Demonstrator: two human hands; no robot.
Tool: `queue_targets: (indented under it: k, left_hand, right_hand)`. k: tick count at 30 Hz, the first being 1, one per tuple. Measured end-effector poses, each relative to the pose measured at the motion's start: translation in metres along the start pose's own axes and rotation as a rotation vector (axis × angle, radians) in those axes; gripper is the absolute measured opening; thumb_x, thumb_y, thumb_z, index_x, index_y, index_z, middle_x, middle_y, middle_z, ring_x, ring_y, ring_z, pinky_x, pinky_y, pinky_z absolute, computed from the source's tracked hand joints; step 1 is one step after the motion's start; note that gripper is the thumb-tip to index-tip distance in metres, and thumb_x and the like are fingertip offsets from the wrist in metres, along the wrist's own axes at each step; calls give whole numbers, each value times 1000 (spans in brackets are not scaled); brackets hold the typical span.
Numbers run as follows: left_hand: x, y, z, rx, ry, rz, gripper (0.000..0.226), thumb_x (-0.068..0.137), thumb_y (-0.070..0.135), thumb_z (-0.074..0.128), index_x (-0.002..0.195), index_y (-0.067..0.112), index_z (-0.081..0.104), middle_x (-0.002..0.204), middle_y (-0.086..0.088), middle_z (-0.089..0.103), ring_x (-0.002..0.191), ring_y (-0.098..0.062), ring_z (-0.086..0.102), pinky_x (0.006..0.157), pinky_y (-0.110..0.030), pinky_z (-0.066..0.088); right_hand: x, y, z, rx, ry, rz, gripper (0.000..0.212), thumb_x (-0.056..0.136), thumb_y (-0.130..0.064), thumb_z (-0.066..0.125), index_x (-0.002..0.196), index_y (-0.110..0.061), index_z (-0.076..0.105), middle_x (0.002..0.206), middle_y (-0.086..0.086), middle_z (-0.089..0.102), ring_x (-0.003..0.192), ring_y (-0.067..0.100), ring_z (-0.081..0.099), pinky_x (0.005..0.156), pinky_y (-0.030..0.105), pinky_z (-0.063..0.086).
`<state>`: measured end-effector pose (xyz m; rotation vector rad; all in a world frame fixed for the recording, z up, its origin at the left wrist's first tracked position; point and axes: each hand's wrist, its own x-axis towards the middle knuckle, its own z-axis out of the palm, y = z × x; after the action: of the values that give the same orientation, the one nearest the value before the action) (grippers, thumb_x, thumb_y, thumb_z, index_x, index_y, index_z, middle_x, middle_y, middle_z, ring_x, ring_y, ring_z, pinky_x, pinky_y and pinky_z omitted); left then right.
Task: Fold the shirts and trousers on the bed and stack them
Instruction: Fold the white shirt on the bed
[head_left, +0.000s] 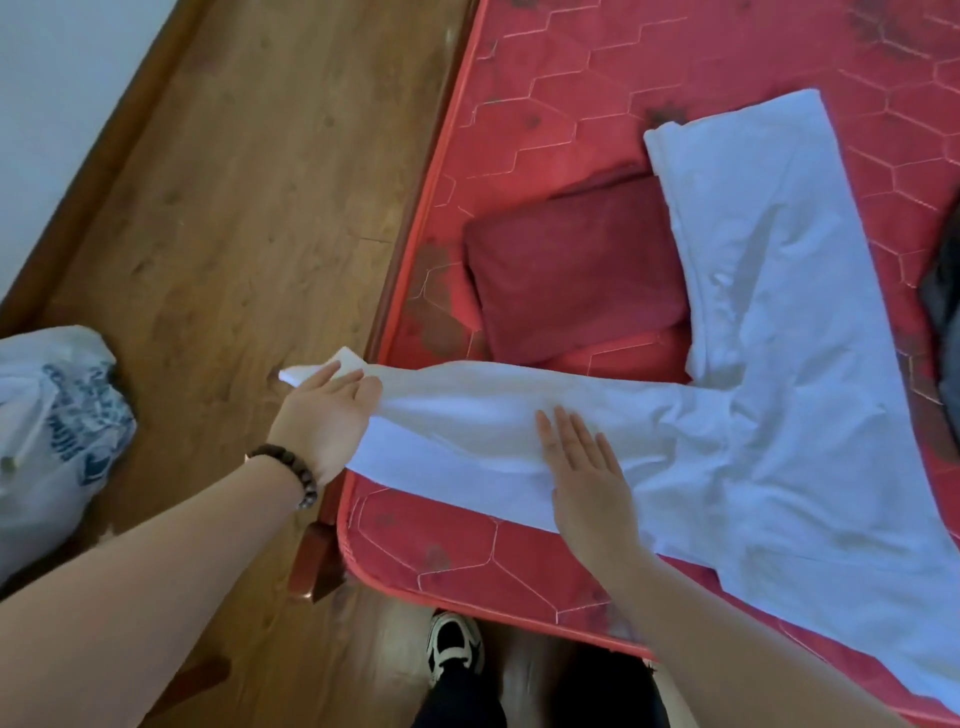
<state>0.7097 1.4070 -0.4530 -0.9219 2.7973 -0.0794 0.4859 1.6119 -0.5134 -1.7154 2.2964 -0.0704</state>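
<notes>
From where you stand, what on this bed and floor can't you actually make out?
Head view only:
- Dark garment: cut off by the right edge; type unclear.
- White garment: lower part runs off the frame.
- Folded red item: one corner hidden under the white garment.
- Plastic bag: contents hidden, print too blurred to read.
- Left hand: fingertips hidden behind the cloth.

Open mattress (545, 67) beyond the folded red garment (571, 270); plastic bag (57, 431) on the floor, left
</notes>
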Motion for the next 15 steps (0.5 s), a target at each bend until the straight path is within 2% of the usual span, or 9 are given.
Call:
queue_targets:
  k: [1, 2, 4, 5, 6, 8, 11, 13, 15]
  left_hand:
    - [-4, 2, 7, -27, -61, -19, 36, 51, -16, 68, 82, 1, 57, 68, -11, 65, 74, -30, 69, 92, -43, 51]
    - [-7, 4, 15, -72, -114, -52, 34, 59, -15, 62, 89, 2, 55, 76, -11, 65, 81, -30, 68, 95, -41, 48]
    - [-9, 10, 29, -119, -245, -159, 41, 81, -7, 49, 119, 5, 48, 119, -11, 59, 116, -27, 56, 99, -35, 39]
    - [-9, 13, 34, -134, -289, -206, 47, 88, -2, 44, 133, 7, 37, 142, -11, 44, 132, -24, 43, 101, -32, 37]
    - [-9, 16, 36, -155, -326, -239, 53, 93, 4, 42, 143, 10, 25, 155, -12, 24, 141, -23, 30, 104, -31, 36]
    - [-7, 22, 37, -199, -361, -251, 65, 99, 15, 39, 152, 18, 2, 161, -12, -3, 148, -24, 10, 112, -32, 28]
    - [-7, 22, 38, -229, -367, -223, 66, 101, 18, 34, 153, 25, -6, 160, -12, -11, 149, -24, -3, 118, -34, 14]
    - [-8, 17, 37, -224, -342, -226, 66, 100, 15, 34, 154, 22, -3, 161, -9, -9, 149, -22, -4, 120, -35, 9]
    - [-11, 10, 34, -161, -332, -220, 65, 100, 16, 34, 154, 17, -2, 161, -6, -7, 149, -20, -3, 121, -34, 5]
  right_hand:
    - [-1, 3, 3, 4, 0, 0, 102, 68, -3, 73, 152, -17, 17, 152, 10, 36, 138, 27, 39, 110, 44, 35]
    - [-3, 6, 6, 5, -2, -9, 100, 69, -6, 74, 151, -16, 18, 151, 11, 38, 137, 28, 41, 109, 45, 37]
    - [-4, 10, 9, -5, 9, -38, 95, 72, -10, 74, 150, -13, 20, 149, 13, 40, 135, 29, 43, 109, 45, 38]
    - [-4, 12, 9, -7, 21, -46, 92, 72, -11, 73, 149, -12, 22, 149, 14, 41, 135, 29, 43, 108, 46, 38]
    - [-4, 14, 9, -7, 31, -47, 90, 74, -13, 72, 149, -11, 24, 149, 15, 40, 135, 30, 43, 109, 46, 38]
    - [-5, 14, 10, -18, 30, -41, 81, 82, -25, 66, 150, -10, 24, 151, 16, 37, 138, 31, 39, 111, 48, 35]
    - [-8, 14, 11, -62, 1, -29, 74, 91, -46, 40, 152, -12, 17, 155, 15, 28, 143, 29, 29, 115, 50, 27]
    - [-10, 14, 11, -74, -1, -12, 75, 91, -46, 39, 152, -11, 14, 156, 15, 26, 144, 29, 26, 115, 51, 26]
    - [-14, 17, 12, -85, -1, 11, 77, 90, -33, 50, 152, -7, 11, 157, 17, 21, 145, 31, 23, 116, 51, 23]
